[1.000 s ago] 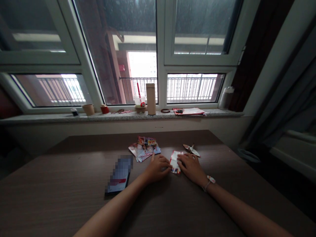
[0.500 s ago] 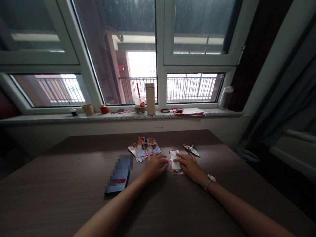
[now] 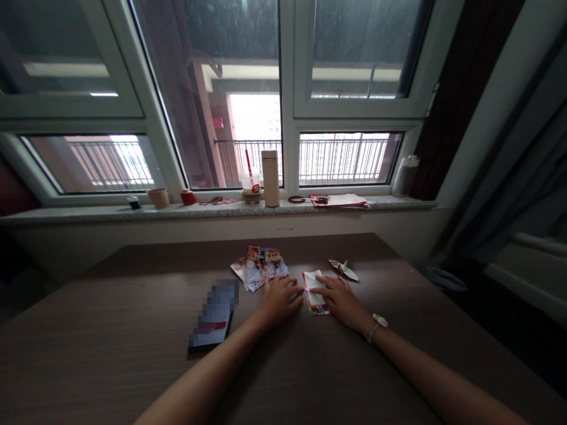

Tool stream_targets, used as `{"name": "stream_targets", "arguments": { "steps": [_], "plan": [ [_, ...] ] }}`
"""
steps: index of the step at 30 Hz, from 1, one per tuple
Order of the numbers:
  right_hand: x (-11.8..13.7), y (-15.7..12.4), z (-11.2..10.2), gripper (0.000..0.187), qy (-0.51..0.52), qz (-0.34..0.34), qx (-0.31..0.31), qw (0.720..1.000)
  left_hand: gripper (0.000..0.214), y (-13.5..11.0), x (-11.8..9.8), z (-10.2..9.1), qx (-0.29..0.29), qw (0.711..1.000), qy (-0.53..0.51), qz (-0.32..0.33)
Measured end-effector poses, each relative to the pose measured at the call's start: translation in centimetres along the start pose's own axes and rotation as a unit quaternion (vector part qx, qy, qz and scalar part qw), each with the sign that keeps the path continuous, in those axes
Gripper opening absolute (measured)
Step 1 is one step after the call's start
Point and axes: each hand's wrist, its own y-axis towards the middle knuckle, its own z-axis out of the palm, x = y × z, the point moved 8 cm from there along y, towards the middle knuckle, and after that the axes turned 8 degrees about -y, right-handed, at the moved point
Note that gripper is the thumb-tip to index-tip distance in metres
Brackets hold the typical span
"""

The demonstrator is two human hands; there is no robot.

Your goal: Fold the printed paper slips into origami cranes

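A small folded sheet of printed paper, white with red edges, lies flat on the brown table. My right hand presses on it from the right with its fingers stretched flat. My left hand rests on the table just left of the sheet, fingers loosely curled and apart, empty. A stack of colourful printed sheets lies just beyond my left hand. A folded paper crane sits beyond my right hand.
A phone lies on the table left of my left arm. The windowsill behind the table carries a tall beige flask, a drink cup with a red straw, small cups, scissors on papers and a jug.
The folded sheet has been laid flat and turned slightly; my right hand's fingers now stretch over it. My left hand has drawn a little away to the left of it.
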Motion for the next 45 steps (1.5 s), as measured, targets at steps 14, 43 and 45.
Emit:
{"name": "stream_targets", "arguments": {
  "steps": [14,43,45],
  "plan": [
    [-0.08,0.11,0.21,0.047,-0.008,-0.005,-0.006,1.000,0.029,0.09,0.14,0.15,-0.001,1.000,0.009,0.005],
    [-0.22,0.17,0.33,0.045,0.015,-0.004,0.004,1.000,0.034,0.29,0.08,0.35,0.004,1.000,0.029,0.001],
    [-0.24,0.15,0.39,0.045,0.013,-0.004,0.003,1.000,0.034,0.29,0.08,0.37,0.005,1.000,0.029,0.000]
  ]
}}
